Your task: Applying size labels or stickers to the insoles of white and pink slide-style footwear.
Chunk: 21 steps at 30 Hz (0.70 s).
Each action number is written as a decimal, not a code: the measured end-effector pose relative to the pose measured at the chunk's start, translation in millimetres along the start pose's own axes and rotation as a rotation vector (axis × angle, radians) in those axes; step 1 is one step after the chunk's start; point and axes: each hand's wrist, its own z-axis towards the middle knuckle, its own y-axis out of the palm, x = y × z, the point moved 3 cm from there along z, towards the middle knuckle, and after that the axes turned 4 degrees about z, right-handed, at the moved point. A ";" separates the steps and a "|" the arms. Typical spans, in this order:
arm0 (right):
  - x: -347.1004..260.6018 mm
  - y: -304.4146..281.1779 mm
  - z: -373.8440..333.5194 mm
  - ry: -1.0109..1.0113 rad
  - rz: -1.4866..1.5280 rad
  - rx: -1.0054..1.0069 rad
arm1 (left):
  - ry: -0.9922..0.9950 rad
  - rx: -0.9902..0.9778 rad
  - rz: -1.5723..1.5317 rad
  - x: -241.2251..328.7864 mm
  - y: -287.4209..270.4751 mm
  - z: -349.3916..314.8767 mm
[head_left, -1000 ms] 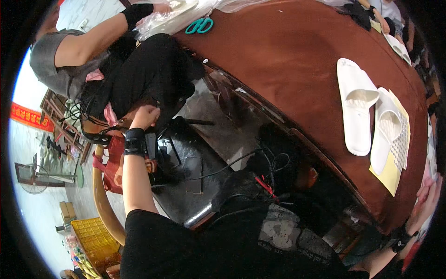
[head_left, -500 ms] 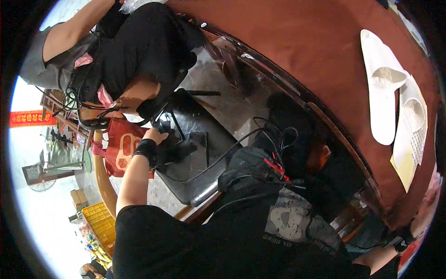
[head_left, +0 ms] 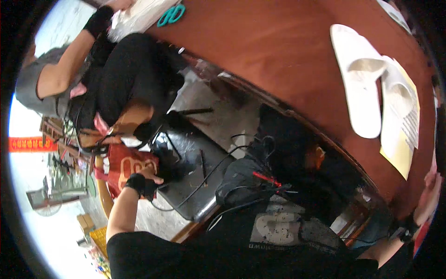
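My left hand point(head_left: 149, 175), with a black band at the wrist, is beside the red bag point(head_left: 130, 162) and the near left edge of the black stool seat point(head_left: 193, 179). Its thumb stands apart from the fingers, and I see nothing in its grasp. Dark thin items and a black cable point(head_left: 202, 183) lie on the seat. At the far right rim, my right hand point(head_left: 428, 195) is by the table's edge, its fingers blurred and partly cut off. Two white slippers point(head_left: 357, 83) rest on the brown tablecloth point(head_left: 260, 46), one over a yellow sheet point(head_left: 400, 162).
At the upper left sits another person, whose hand point(head_left: 121, 4) touches clear plastic packaging point(head_left: 139, 18). Scissors with teal handles point(head_left: 171, 16) lie on the table near it. A yellow crate point(head_left: 99, 239) stands on the floor at the lower left.
My left hand has come back from the dark items on the stool to the red bag's side. The view has shifted, bringing the teal-handled scissors into sight. My right hand shows more at the rim.
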 end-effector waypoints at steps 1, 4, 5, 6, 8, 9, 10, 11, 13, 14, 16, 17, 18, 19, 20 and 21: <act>6.6 -7.1 1.2 0.003 0.000 -0.017 | 0.008 0.024 0.044 7.5 -1.4 -6.5; 10.2 -13.7 -6.5 0.008 0.031 -0.048 | 0.134 0.230 0.099 46.7 -25.3 -32.9; 9.5 -12.5 -13.7 -0.015 0.079 0.071 | 0.179 0.266 0.125 63.1 -37.8 -43.8; 1.3 -4.3 -20.8 -0.111 0.022 -0.046 | 0.216 0.272 0.147 81.1 -50.5 -54.5; -15.3 7.6 -35.4 -0.178 0.009 -0.119 | 0.285 0.281 0.230 123.0 -81.8 -80.9; -21.9 14.4 -42.0 -0.170 0.061 -0.120 | 0.313 0.289 0.287 144.0 -97.7 -96.6; -28.6 19.0 -50.5 -0.161 0.081 -0.144 | 0.339 0.300 0.354 163.7 -112.1 -112.0; -36.1 24.2 -51.8 -0.150 0.140 -0.221 | 0.347 0.319 0.429 183.0 -129.0 -129.5; -46.8 33.2 -60.7 -0.151 0.199 -0.277 | 0.374 0.367 0.586 217.1 -154.5 -164.6; -48.0 39.3 -65.4 -0.144 0.218 -0.288 | 0.386 0.392 0.663 232.4 -164.2 -182.2; -56.9 60.0 -75.8 -0.200 0.274 -0.398 | 0.419 0.456 0.803 252.3 -182.2 -212.8; -59.0 66.3 -82.0 -0.244 0.301 -0.476 | 0.436 0.486 0.868 261.8 -187.3 -228.4; -58.9 74.4 -89.0 -0.275 0.309 -0.512 | 0.454 0.520 0.926 270.6 -191.6 -242.1; -59.1 82.3 -96.5 -0.304 0.313 -0.555 | 0.480 0.557 0.987 280.9 -194.5 -255.3; -59.8 88.7 -104.9 -0.354 0.317 -0.598 | 0.507 0.601 1.046 292.2 -197.2 -269.1; -59.1 95.2 -113.7 -0.375 0.317 -0.649 | 0.546 0.667 1.114 304.6 -198.7 -282.7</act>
